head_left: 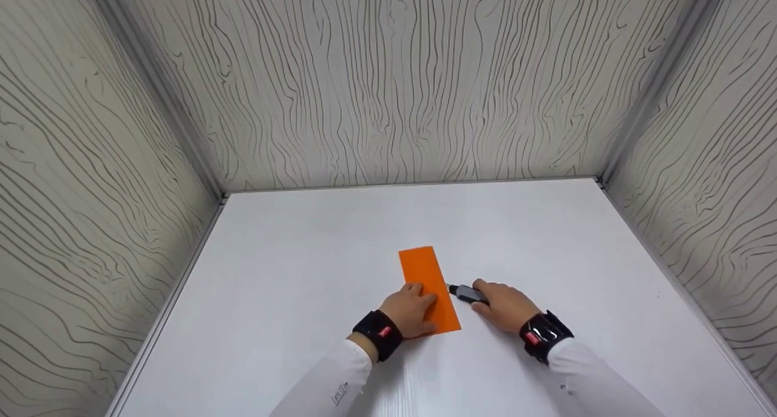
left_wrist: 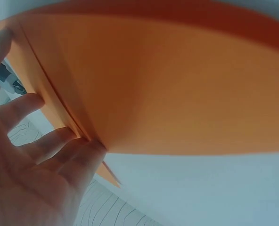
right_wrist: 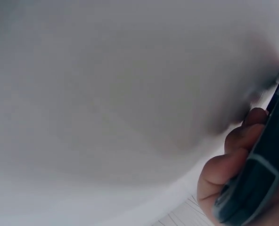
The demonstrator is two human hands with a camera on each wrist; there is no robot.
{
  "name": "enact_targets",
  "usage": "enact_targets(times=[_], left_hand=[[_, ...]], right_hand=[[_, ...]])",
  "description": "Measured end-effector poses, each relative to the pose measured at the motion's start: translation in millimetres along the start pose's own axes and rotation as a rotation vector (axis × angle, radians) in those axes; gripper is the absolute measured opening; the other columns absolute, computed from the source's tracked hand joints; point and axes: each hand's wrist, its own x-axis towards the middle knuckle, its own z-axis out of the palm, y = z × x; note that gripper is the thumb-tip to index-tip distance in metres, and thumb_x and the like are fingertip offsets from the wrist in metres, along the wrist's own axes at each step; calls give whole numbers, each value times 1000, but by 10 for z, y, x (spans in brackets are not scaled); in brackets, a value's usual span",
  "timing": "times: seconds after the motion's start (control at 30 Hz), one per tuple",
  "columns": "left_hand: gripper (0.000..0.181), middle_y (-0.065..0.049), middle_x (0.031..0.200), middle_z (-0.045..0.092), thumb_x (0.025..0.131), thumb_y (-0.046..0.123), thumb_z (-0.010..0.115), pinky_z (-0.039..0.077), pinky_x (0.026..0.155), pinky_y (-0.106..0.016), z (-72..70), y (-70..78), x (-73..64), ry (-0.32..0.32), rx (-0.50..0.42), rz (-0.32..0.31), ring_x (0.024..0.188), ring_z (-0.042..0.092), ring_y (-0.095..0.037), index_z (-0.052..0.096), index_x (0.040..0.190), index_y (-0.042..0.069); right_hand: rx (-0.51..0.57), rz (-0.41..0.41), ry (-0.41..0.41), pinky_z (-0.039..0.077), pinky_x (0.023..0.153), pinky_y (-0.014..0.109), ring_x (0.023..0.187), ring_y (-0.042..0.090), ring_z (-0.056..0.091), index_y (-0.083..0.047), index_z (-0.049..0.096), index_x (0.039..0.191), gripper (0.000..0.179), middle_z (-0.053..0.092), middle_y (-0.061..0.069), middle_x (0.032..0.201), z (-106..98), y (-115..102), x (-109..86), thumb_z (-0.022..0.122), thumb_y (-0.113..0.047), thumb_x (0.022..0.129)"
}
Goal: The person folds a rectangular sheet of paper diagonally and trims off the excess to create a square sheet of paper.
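A folded orange sheet of paper [head_left: 422, 265] lies slightly slanted on the white table. My left hand [head_left: 408, 311] rests on its lower left part, fingers spread and pressing it down. In the left wrist view the fingertips [left_wrist: 94, 148] sit along a crease of the paper [left_wrist: 168, 89], whose large upper layer bows up toward the camera. My right hand [head_left: 507, 305] grips a grey and black utility knife [head_left: 468, 294]. Its tip points left, right at the paper's right edge. The right wrist view shows curled fingers [right_wrist: 219, 172] around the knife's dark handle [right_wrist: 259, 179].
The white tabletop [head_left: 291, 253] spreads around the paper. Wood-grain patterned panels [head_left: 388, 83] stand at the back and both sides, joined by grey metal posts [head_left: 161, 95]. Black bands [head_left: 377, 335] circle both wrists.
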Motion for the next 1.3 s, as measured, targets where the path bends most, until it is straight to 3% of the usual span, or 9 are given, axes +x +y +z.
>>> enact_targets(times=[0.3, 0.63, 0.93, 1.13, 1.3], left_hand=[[56, -11, 145, 62, 103, 51, 72, 58, 109, -35, -95, 28, -46, -21, 4, 3, 127, 61, -27, 64, 151, 24], [54, -12, 146, 62, 102, 50, 73, 58, 109, -36, -134, 33, -95, -12, -7, 12, 129, 61, -28, 66, 149, 24], [55, -10, 152, 60, 100, 47, 76, 55, 113, -36, -128, -2, -161, -26, -30, 61, 138, 59, -28, 66, 150, 25], [51, -7, 145, 65, 99, 53, 76, 58, 108, -35, -101, 37, -213, -12, -29, 61, 129, 62, -26, 71, 143, 28], [35, -4, 118, 70, 102, 45, 76, 59, 93, -30, -28, 70, -202, 63, -57, 57, 104, 62, -22, 78, 130, 25]], right_hand=[[-17, -10, 29, 52, 77, 45, 81, 22, 59, -11, 65, 117, 21, 70, 7, 97, 29, 56, 51, 75, -21, 102], [-27, 0, 29, 57, 84, 52, 86, 26, 65, -10, 67, 125, 27, 74, 11, 105, 18, 14, 82, 75, -23, 102], [-18, -8, 10, 54, 81, 47, 85, 22, 61, -11, 65, 123, 26, 72, 7, 102, 30, 13, -28, 75, -23, 102], [-20, -19, 11, 52, 78, 43, 84, 18, 58, -13, 65, 121, 23, 69, 2, 100, 45, -15, -140, 75, -24, 103], [-17, -14, 4, 52, 79, 44, 84, 18, 58, -15, 65, 120, 24, 70, 1, 101, 69, -29, -216, 75, -26, 102]])
